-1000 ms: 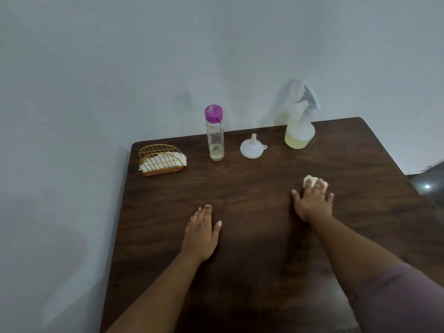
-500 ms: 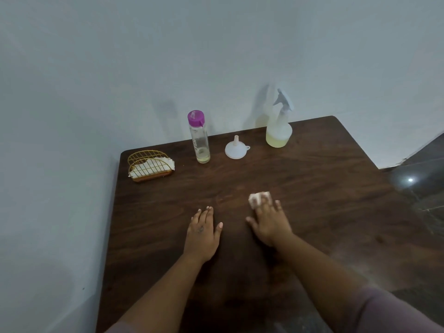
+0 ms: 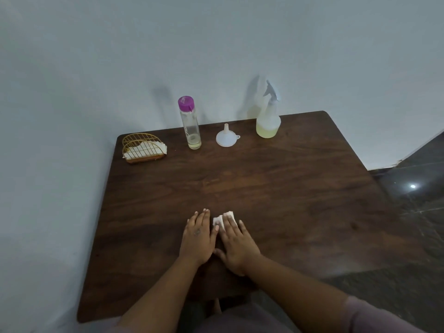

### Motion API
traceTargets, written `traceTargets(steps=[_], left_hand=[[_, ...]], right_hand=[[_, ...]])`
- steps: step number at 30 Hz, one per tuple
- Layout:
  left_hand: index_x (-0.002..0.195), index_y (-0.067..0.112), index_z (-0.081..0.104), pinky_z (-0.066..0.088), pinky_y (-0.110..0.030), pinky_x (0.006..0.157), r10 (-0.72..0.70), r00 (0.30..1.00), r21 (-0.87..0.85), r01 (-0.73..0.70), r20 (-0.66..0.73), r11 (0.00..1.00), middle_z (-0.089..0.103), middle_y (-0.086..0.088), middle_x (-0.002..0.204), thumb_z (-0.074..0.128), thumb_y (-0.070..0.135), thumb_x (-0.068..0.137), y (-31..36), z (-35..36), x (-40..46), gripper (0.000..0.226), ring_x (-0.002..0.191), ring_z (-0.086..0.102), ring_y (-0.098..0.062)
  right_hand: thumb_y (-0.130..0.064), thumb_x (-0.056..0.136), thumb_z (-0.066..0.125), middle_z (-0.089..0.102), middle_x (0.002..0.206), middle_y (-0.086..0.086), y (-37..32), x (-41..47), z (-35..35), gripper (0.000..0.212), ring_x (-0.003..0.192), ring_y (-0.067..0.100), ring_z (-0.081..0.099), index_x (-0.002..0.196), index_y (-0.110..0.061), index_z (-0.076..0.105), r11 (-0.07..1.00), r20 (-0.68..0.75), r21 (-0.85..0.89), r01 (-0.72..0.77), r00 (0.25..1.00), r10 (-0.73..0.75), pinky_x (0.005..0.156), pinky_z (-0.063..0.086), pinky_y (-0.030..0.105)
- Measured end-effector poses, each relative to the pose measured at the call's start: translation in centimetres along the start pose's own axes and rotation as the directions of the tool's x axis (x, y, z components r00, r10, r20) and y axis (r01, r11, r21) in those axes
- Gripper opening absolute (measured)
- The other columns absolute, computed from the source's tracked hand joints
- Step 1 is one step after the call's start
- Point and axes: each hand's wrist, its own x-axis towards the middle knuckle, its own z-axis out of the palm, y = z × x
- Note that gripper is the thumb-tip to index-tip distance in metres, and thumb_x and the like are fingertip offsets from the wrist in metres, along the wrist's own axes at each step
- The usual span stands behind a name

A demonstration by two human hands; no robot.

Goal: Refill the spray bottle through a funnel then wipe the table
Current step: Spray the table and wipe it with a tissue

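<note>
1. Both hands are down on the dark wooden table (image 3: 276, 188), side by side near its front middle, almost touching at the thumbs.
2. Left hand (image 3: 198, 239) lies flat, palm down, fingers straight and close together, gripping nothing at all.
3. Right hand (image 3: 236, 245) is flat too, fingers spread a little, pressing a small white tissue (image 3: 219, 221) against the wood; the tissue peeks out from under the fingertips, and its left edge sits just beside the left hand's fingertips.
4. That is a press, not a pinch: the fingers lie over the tissue, not curled round it.
5. Over at the back edge, by the pale wall, the spray bottle (image 3: 268, 121) stands upright, trigger head on, with yellowish liquid filling its lower part.
6. Just left of it, the white funnel (image 3: 226, 139) rests mouth down on the table, spout pointing up, apart from both bottles.
7. Left again, a tall clear bottle with a purple cap (image 3: 191, 123) stands upright, a little yellowish liquid at its bottom.
8. In the back left corner, a gold wire napkin holder (image 3: 143, 151) sits with white napkins tucked inside it.
9. All four back-row items are well apart from the hands.
10. Dark tiled floor (image 3: 420, 200) shows off the table's right side, with a bright spot of reflected light on it.
</note>
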Motion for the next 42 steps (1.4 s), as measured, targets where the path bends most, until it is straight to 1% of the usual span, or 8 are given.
traceTargets(steps=[2,9,11,17,25,28,36,42], left_hand=[[0.152,0.011,0.027,0.014,-0.038,0.121,0.001,1.0,0.01,-0.001,-0.017,1.0,0.028,-0.004,0.159,0.018,0.055,0.097,0.6,0.6,-1.0,0.071,0.149,0.017,-0.023],[0.153,0.01,0.023,0.013,-0.039,0.122,-0.058,0.998,-0.021,0.058,-0.022,0.998,0.025,-0.003,0.16,0.031,0.042,0.103,2.7,2.0,-3.8,0.06,0.149,0.014,-0.024],[0.153,0.01,0.022,0.014,-0.039,0.121,-0.065,0.997,-0.035,0.064,-0.03,0.997,0.025,-0.003,0.16,0.031,0.042,0.103,3.5,2.4,-4.4,0.06,0.149,0.014,-0.024],[0.154,0.012,0.023,0.013,-0.038,0.121,-0.03,0.998,-0.04,0.027,-0.055,0.999,0.023,-0.002,0.161,0.032,0.042,0.103,5.2,3.4,-5.9,0.059,0.149,0.013,-0.021],[0.154,0.012,0.022,0.019,-0.04,0.12,-0.08,0.993,-0.075,0.074,-0.084,0.994,0.024,-0.002,0.16,0.031,0.043,0.103,6.0,3.6,-7.8,0.061,0.149,0.014,-0.023],[0.154,0.011,0.019,0.017,-0.04,0.12,-0.084,0.995,-0.065,0.08,-0.06,0.995,0.022,-0.003,0.161,0.032,0.043,0.103,6.3,3.9,-8.0,0.062,0.149,0.013,-0.023],[0.155,0.011,0.012,0.017,-0.03,0.118,-0.014,0.998,-0.064,0.01,-0.057,0.998,0.012,-0.002,0.163,0.041,0.03,0.101,7.4,3.1,-7.5,0.064,0.15,0.009,-0.019],[0.156,0.013,0.009,0.018,-0.032,0.119,0.016,1.0,-0.065,-0.017,-0.02,0.998,0.009,0.0,0.163,0.042,0.03,0.1,7.4,2.3,-6.6,0.067,0.15,0.007,-0.02]], right_hand=[[-0.063,0.09,0.012,-0.009,0.16,0.011,3.0,-0.3,-0.8,0.079,0.145,0.022,-0.02,0.153,-0.017,-0.005,0.997,0.003,-0.082,0.003,1.0,-0.003,0.117,-0.008,0.043],[-0.061,0.095,0.021,-0.007,0.159,0.021,10.1,-5.9,-0.9,0.083,0.147,0.031,-0.014,0.151,-0.007,-0.006,0.797,-0.023,0.193,-0.572,0.809,0.587,0.119,-0.003,0.046],[-0.059,0.095,0.025,-0.006,0.158,0.023,7.8,-6.7,-0.1,0.083,0.146,0.035,-0.013,0.151,-0.006,-0.004,0.822,-0.034,0.208,-0.531,0.836,0.548,0.119,0.0,0.046],[-0.064,0.077,-0.003,-0.007,0.16,0.013,3.0,-5.7,-0.7,0.091,0.147,0.023,-0.014,0.153,-0.013,-0.004,0.996,0.099,-0.035,0.085,0.992,-0.081,0.117,-0.007,0.04],[-0.034,0.1,0.032,0.001,0.157,0.028,9.8,-6.7,-2.2,0.067,0.146,0.041,-0.001,0.15,0.002,0.004,0.868,0.066,0.123,-0.482,0.876,0.477,0.119,0.009,0.048],[-0.007,0.1,0.022,0.002,0.154,0.034,6.1,-7.0,-2.4,0.053,0.142,0.051,0.003,0.146,0.012,0.004,0.901,0.172,0.049,-0.432,0.892,0.418,0.117,0.009,0.055],[-0.008,0.101,0.031,0.021,0.153,0.024,3.8,-7.0,-1.8,0.049,0.141,0.036,0.024,0.147,0.002,0.02,0.988,0.145,-0.088,0.125,0.983,-0.112,0.112,0.031,0.044],[0.001,0.096,0.03,0.04,0.136,0.017,10.3,-5.4,-4.2,0.043,0.129,0.031,0.037,0.138,-0.003,0.038,0.969,0.019,0.013,-0.246,0.969,0.245,0.097,0.046,0.044]])
